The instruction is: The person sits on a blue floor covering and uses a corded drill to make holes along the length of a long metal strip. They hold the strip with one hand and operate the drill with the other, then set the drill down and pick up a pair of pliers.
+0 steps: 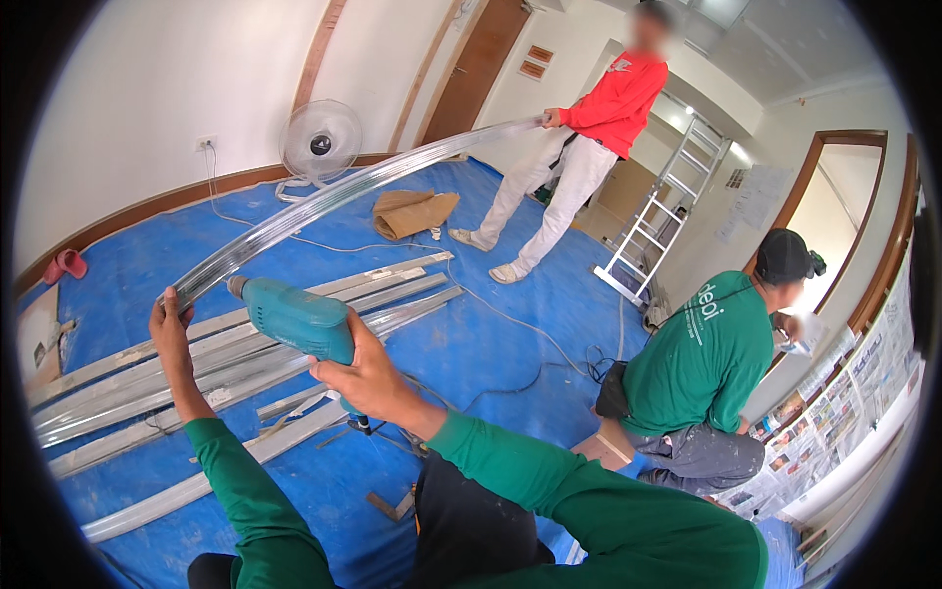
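My right hand (371, 381) is wrapped round the grip of a teal power drill (299, 319). The drill's nose points left, close to a long shiny metal channel (334, 201); whether a bit touches the metal cannot be made out. At the channel's near end, my left hand (174, 339) has its fingers closed on the metal. From there the channel rises away to the right, slightly bowed. A person in a red top (620, 103) stands holding its far end.
More metal channels (157, 383) lie on the blue floor sheet (520, 344), with cables among them. A person in green (702, 353) crouches at right. Behind stand a fan (320, 144) and a ladder (667, 206). Brown cardboard (414, 213) lies near the standing person's feet.
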Motion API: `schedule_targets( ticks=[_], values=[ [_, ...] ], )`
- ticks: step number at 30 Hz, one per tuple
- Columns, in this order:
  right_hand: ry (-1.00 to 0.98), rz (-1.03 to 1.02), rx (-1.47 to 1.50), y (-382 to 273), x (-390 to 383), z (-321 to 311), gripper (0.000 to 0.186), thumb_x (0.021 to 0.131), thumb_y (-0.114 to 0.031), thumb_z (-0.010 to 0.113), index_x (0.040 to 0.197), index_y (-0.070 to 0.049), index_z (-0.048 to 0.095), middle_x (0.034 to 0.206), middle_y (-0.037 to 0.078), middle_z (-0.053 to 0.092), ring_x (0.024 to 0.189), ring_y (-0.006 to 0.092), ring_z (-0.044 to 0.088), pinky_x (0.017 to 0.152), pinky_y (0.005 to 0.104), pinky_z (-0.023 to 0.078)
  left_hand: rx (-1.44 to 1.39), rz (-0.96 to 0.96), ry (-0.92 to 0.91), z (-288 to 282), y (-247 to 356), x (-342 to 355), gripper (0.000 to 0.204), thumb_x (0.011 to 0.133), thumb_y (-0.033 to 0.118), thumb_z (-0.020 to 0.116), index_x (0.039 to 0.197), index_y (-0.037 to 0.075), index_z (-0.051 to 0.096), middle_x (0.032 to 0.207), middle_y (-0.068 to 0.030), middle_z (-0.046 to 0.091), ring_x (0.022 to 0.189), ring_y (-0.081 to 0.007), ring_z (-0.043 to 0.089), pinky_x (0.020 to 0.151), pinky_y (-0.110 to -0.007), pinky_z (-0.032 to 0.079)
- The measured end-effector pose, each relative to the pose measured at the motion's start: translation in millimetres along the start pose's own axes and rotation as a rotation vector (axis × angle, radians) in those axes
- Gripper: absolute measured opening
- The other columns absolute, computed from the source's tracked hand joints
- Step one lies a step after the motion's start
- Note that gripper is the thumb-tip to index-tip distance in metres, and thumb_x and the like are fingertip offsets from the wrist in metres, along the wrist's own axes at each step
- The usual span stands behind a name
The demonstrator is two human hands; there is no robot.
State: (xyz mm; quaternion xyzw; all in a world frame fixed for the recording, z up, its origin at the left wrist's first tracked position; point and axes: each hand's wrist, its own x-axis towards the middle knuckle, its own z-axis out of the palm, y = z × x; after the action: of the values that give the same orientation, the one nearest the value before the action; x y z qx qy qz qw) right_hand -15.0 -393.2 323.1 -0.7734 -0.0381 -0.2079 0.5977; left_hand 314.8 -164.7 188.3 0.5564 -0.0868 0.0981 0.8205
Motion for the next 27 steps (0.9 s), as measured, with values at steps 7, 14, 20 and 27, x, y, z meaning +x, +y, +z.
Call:
schedule_targets(
  ticks=[7, 14, 20, 27],
  values=[
    [0.021, -0.05, -0.028, 7, 1, 0, 0.069, 0.098, -0.003, 0.076, 0.161, -0.005, 0.048, 0.123, 0.009, 0.069, 0.096, 0.0128, 0.068, 0.076, 0.0319, 0.06, -0.02, -0.026, -0.011, -9, -5, 3, 0.064, 0.116, 0.056, 0.069, 0.137, -0.005, 0.073, 0.121, -0.0111, 0.073, 0.109, -0.0173, 0.071, 0.097, -0.033, 0.063],
    [0.062, 0.014, -0.02, 16, 9, 4, 0.064, 0.095, -0.009, 0.078, 0.154, -0.002, 0.054, 0.127, 0.013, 0.071, 0.11, 0.0211, 0.071, 0.094, 0.038, 0.06, 0.086, 0.045, -0.025, -13, -5, -6, 0.05, 0.117, 0.049, 0.068, 0.126, 0.0, 0.077, 0.107, -0.0041, 0.073, 0.096, -0.0122, 0.067, 0.084, -0.03, 0.057],
    [0.027, 0.122, 0.131, 2, 8, 17, 0.059, 0.096, 0.004, 0.075, 0.15, 0.0, 0.053, 0.116, 0.01, 0.072, 0.09, 0.0131, 0.069, 0.072, 0.0304, 0.059, 0.167, -0.004, -0.043, -9, 11, -18, 0.05, 0.113, 0.037, 0.076, 0.138, -0.006, 0.071, 0.116, -0.0098, 0.076, 0.106, -0.0195, 0.073, 0.096, -0.036, 0.061],
    [-0.016, 0.098, 0.083, 0, 11, 30, 0.058, 0.098, 0.005, 0.075, 0.151, 0.0, 0.053, 0.117, 0.01, 0.071, 0.095, 0.0134, 0.07, 0.079, 0.0306, 0.06, 0.072, 0.151, 0.095, 19, 27, -31, 0.035, 0.118, 0.032, 0.067, 0.12, -0.003, 0.073, 0.093, -0.0068, 0.074, 0.084, -0.0131, 0.066, 0.079, -0.033, 0.055]
  ],
)
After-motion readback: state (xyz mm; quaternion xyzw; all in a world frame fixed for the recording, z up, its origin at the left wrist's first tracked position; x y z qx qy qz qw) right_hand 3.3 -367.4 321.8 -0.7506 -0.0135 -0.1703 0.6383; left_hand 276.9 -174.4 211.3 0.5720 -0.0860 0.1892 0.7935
